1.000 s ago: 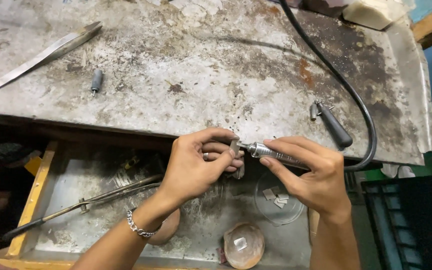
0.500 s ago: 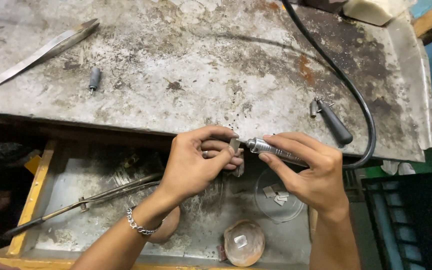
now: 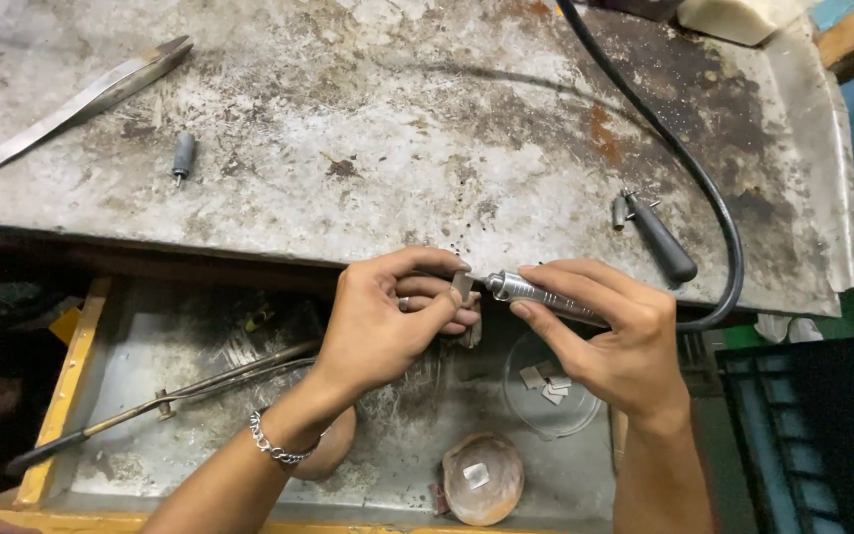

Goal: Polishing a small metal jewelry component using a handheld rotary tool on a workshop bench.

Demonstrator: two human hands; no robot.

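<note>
**Both grips closed: L on small metal piece, R on rotary tool**

Grip status: L hand (image 3: 383, 321) pinches a small metal piece (image 3: 463, 287) btwn thumb and fingers, closed tight on it; ring on one finger, chain bracelet (image 3: 274, 445) at the wrist. R hand (image 3: 610, 341) is wrapped around a rotary handpiece (image 3: 536, 294), silver, held like a pen, tip pointing left and touching or just at the piece; contact too small to confirm. Black hose (image 3: 684, 168) runs from the handpiece's rear, loops right and goes up across the desk (image 3: 397, 129) to the top edge.

Both hands sit just past the desk's front edge, over an open drawer (image 3: 150, 396) w/ yellow wooden rim.

In drawer: clear dish (image 3: 585, 410) w/ few small metal squares, under R hand; brown shell-like bowl (image 3: 486, 480) w/ one square, near front; long tongs (image 3: 180, 391) lying left.

On desk: scratched, rusty metal top. Flat file-like strip (image 3: 81, 99) far left; small grey bit (image 3: 183, 158) near it; black-handled key tool (image 3: 659, 237) right, just inside the hose loop; whitish block (image 3: 738, 15) at top right corner.
</note>
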